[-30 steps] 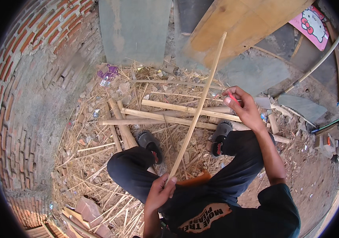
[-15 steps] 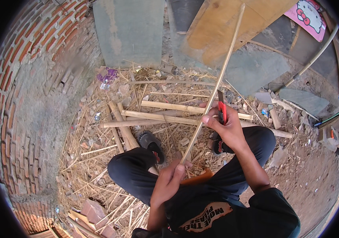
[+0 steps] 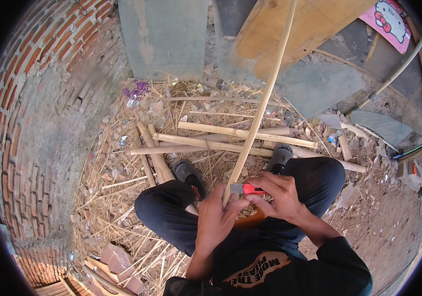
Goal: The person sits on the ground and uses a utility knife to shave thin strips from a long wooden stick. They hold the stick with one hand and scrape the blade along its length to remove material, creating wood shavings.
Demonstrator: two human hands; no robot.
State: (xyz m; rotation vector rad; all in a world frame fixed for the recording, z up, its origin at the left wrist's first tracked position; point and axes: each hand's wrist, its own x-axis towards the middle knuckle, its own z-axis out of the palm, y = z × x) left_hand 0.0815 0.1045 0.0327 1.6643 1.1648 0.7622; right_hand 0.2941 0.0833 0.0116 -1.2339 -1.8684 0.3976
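A long pale bamboo strip (image 3: 259, 111) slants up and away from my lap, running out past the top of the view. Its near end is gripped by my left hand (image 3: 217, 213), with the fingers wrapped round it. My right hand (image 3: 279, 196) is closed on a red-handled utility knife (image 3: 251, 189). The knife's flat metal blade lies across the strip just above my left fingers, seemingly touching it. Both hands are close together, with the thumbs nearly meeting. Beneath them, between my thighs, part of an orange object (image 3: 250, 219) shows; its kind is hidden.
Several bamboo pieces (image 3: 211, 143) lie crosswise beyond my shoes (image 3: 187, 173) on straw and rubble. A brick wall (image 3: 18, 163) rises at the left. Boards (image 3: 164, 44) lean along the far side, one with a pink panel (image 3: 388, 22). Wood scraps (image 3: 117, 269) lie lower left.
My right hand has come down along the strip toward my left hand, bringing the knife blade across the strip. The strip's far end has shifted up beyond the view.
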